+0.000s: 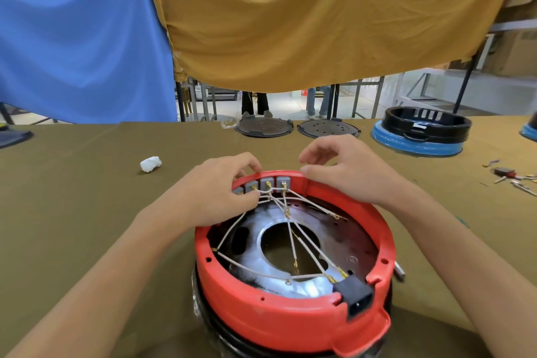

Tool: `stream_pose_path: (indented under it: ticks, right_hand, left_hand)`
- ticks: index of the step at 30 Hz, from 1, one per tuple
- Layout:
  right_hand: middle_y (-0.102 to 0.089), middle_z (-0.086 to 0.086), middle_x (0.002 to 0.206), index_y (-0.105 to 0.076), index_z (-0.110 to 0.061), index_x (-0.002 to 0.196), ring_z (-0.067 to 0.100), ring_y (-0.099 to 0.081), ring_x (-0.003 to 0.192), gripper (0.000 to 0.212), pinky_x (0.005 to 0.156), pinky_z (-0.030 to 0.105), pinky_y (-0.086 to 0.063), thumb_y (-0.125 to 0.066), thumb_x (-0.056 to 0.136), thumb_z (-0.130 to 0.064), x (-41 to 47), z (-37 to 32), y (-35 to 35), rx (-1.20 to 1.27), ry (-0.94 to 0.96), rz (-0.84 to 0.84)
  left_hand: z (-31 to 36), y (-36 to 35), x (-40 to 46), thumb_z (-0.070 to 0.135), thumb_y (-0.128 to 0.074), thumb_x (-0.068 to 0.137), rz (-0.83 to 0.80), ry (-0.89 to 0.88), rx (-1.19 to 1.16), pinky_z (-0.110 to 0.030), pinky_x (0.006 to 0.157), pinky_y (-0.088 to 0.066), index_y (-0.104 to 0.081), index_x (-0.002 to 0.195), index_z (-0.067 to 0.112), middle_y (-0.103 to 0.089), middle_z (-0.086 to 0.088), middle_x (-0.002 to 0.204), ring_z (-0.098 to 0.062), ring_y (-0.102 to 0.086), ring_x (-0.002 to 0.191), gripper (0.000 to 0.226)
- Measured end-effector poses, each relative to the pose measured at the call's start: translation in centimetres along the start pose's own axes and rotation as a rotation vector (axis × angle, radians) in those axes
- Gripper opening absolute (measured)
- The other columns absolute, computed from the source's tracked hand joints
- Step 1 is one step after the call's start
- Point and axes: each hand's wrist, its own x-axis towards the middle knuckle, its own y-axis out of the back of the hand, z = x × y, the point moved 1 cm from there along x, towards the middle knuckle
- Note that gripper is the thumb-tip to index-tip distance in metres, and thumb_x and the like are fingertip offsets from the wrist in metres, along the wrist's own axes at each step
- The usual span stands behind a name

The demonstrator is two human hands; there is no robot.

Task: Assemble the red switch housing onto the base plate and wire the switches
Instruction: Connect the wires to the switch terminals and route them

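Note:
The round red switch housing (279, 314) stands in front of me on a black base, with the shiny metal base plate (261, 259) and its centre hole showing inside. A row of grey switches (266, 184) sits in the far rim, and white wires (290, 229) with brass terminals fan out from them across the plate. A black power socket (356, 296) is set in the near rim. My left hand (220, 192) grips the far-left rim, thumb by the wires under the switches. My right hand (345, 171) rests on the far-right rim, thumb pressing its top edge, fingers curled above.
An olive cloth covers the table (87, 212). A crumpled white wad (150, 163) lies at left. Two dark round plates (296, 127) sit at the far edge, and a black ring on a blue base (421, 134) at far right. Loose terminals and small parts (511, 176) lie at right.

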Motion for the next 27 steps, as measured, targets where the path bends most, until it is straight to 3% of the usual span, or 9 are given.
stream_pose_path:
  ticks: [4, 13, 17, 23, 27]
  right_hand:
    - [-0.064, -0.010, 0.087, -0.075, -0.029, 0.082, 0.003, -0.059, 0.083, 0.003, 0.073, 0.021, -0.047, -0.074, 0.081, -0.031, -0.2, -0.6, -1.2, -0.083, 0.040, -0.049]
    - [-0.051, -0.006, 0.096, -0.077, -0.031, 0.089, 0.012, -0.039, 0.101, 0.016, 0.075, 0.025, -0.031, -0.073, 0.082, -0.045, -0.3, -0.5, -2.0, -0.194, 0.082, -0.150]
    - [-0.050, -0.010, 0.095, -0.075, -0.034, 0.088, 0.008, -0.040, 0.098, 0.014, 0.072, 0.013, -0.030, -0.074, 0.081, -0.046, -0.2, -0.4, -1.9, -0.180, 0.086, -0.141]
    - [-0.052, -0.011, 0.095, -0.075, -0.035, 0.082, 0.004, -0.046, 0.094, 0.011, 0.072, 0.017, -0.035, -0.079, 0.077, -0.044, -0.1, -0.5, -1.9, -0.150, 0.079, -0.149]
    - [-0.055, -0.012, 0.091, -0.077, -0.032, 0.076, 0.001, -0.055, 0.085, 0.006, 0.069, 0.013, -0.042, -0.082, 0.076, -0.034, -0.1, -0.6, -1.7, -0.107, 0.071, -0.139]
  left_hand:
    - [0.5, -0.4, 0.0, 0.030, -0.061, 0.093, -0.031, -0.128, -0.016, -0.028, 0.098, -0.043, -0.053, 0.122, 0.038, -0.045, 0.013, 0.123, -0.006, -0.054, 0.110, 0.032]
    - [0.4, -0.8, 0.2, 0.027, -0.051, 0.101, -0.128, -0.137, -0.004, -0.026, 0.098, -0.041, -0.061, 0.117, 0.041, -0.041, 0.017, 0.121, -0.005, -0.053, 0.105, 0.023]
    - [0.5, -0.8, 0.3, 0.027, -0.051, 0.102, -0.137, -0.131, -0.016, -0.032, 0.097, -0.044, -0.061, 0.115, 0.040, -0.041, 0.017, 0.120, -0.007, -0.053, 0.103, 0.021]
    - [0.4, -0.8, 0.3, 0.027, -0.051, 0.102, -0.142, -0.133, -0.026, -0.032, 0.096, -0.044, -0.061, 0.112, 0.040, -0.041, 0.017, 0.120, -0.007, -0.053, 0.102, 0.020]
    - [0.4, -0.8, 0.3, 0.027, -0.051, 0.102, -0.141, -0.131, -0.034, -0.029, 0.095, -0.044, -0.061, 0.112, 0.041, -0.041, 0.018, 0.120, -0.006, -0.053, 0.103, 0.020]
